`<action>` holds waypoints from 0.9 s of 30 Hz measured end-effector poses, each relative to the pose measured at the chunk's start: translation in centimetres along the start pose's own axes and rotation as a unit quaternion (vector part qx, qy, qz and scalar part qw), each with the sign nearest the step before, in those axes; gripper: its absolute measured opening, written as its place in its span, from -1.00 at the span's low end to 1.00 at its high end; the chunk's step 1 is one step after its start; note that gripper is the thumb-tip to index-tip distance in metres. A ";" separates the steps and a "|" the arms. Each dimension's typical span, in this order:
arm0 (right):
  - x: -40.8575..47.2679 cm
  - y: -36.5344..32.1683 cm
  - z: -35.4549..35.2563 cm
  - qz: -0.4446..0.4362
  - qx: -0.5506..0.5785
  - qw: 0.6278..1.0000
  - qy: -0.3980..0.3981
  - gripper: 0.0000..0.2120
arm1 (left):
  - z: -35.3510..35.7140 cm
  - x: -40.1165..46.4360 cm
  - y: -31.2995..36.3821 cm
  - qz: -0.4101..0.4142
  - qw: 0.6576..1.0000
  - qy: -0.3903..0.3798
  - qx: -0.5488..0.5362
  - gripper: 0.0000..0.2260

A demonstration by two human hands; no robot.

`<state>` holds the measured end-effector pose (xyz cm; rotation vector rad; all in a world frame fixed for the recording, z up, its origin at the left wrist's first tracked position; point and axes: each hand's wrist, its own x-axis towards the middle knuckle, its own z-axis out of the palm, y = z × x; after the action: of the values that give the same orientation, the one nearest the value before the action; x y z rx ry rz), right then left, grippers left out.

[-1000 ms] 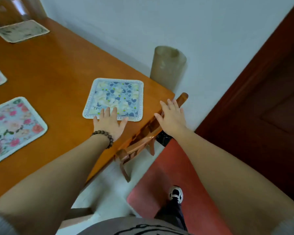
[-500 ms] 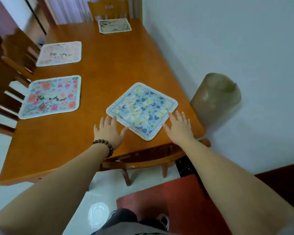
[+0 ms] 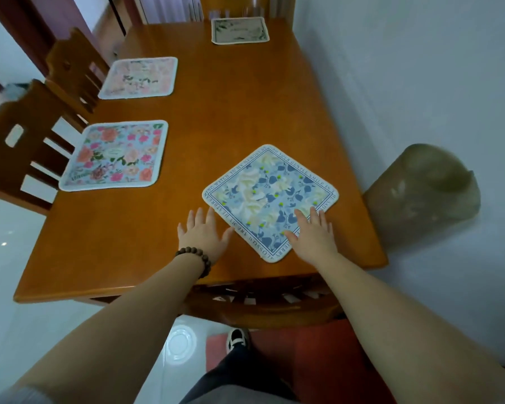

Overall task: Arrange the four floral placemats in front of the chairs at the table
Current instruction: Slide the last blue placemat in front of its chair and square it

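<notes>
Orange wooden table fills the view, long edge against a white wall. Two wooden chairs at its left side, one chair tucked under the near end, another chair back at the far end, blurred. Brownish cylinder stands between table corner and wall. Four placemats on top: pink-rose one and pale pink one squared up before the left chairs, greenish one at the far end, blue-white one near the front end, turned cornerwise like a diamond. Right hand flat, fingers spread, pressing the blue mat's near corner. Left hand flat and spread on bare wood, thumb touching the mat's left edge; bead bracelet on that wrist.
</notes>
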<state>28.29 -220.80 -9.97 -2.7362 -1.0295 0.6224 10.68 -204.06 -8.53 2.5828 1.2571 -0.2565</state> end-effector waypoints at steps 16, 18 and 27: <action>7.2 -0.1 3.9 0.185 0.022 0.982 -0.009 -0.27 | 3.0 14.5 0.8 0.033 0.997 -0.065 0.026 -0.22; 7.5 0.2 4.2 0.180 0.012 0.984 0.008 -0.27 | 3.4 15.5 1.0 0.028 0.997 -0.070 0.025 -0.21; 10.6 3.1 3.0 0.099 -0.025 0.995 -0.004 -0.28 | 4.8 15.7 1.7 0.008 0.999 -0.028 0.025 -0.21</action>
<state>36.03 -216.18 -17.04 -2.9059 -0.7918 0.6429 21.43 -194.87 -17.03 2.6075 1.2260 -0.3590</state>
